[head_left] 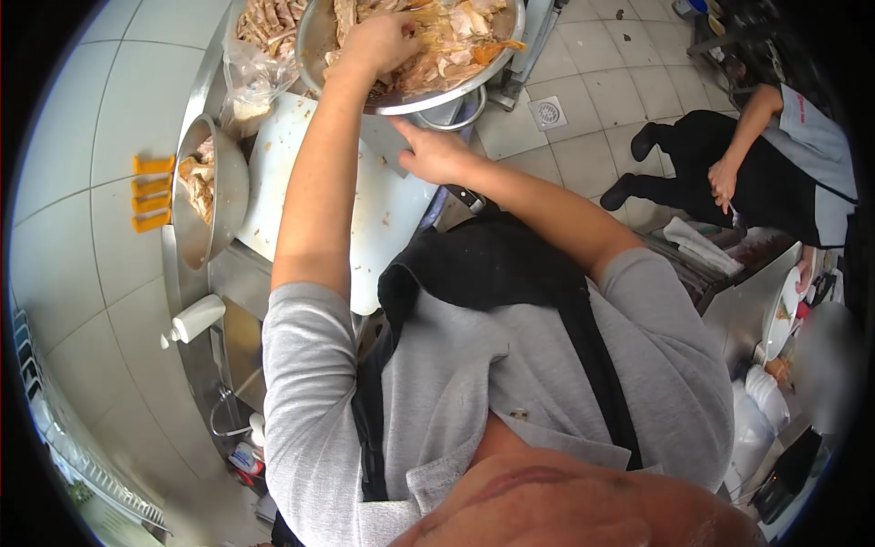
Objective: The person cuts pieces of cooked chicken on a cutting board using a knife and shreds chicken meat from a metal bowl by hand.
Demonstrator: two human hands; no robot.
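Note:
My left hand [381,44] reaches into a large metal bowl [369,108] of cooked, shredded meat [456,46]. Its fingers are curled down into the pieces, and the tips are hidden. Below the bowl's near rim is my right hand [436,155], with thumb and forefinger apart and the other fingers tucked out of sight. It sits over a broad grey blade [387,150] lying on the white cutting board [301,173]. A black riveted handle [467,197] shows just beneath that hand. Meat scraps dot the board.
Left of the board stand a plastic bag [255,82] with meat and a smaller metal bowl [232,182] holding bony pieces. Yellow hooks [153,187] line the tiled wall above a white bottle [199,319]. At right, a co-worker [756,164] stands holding a utensil.

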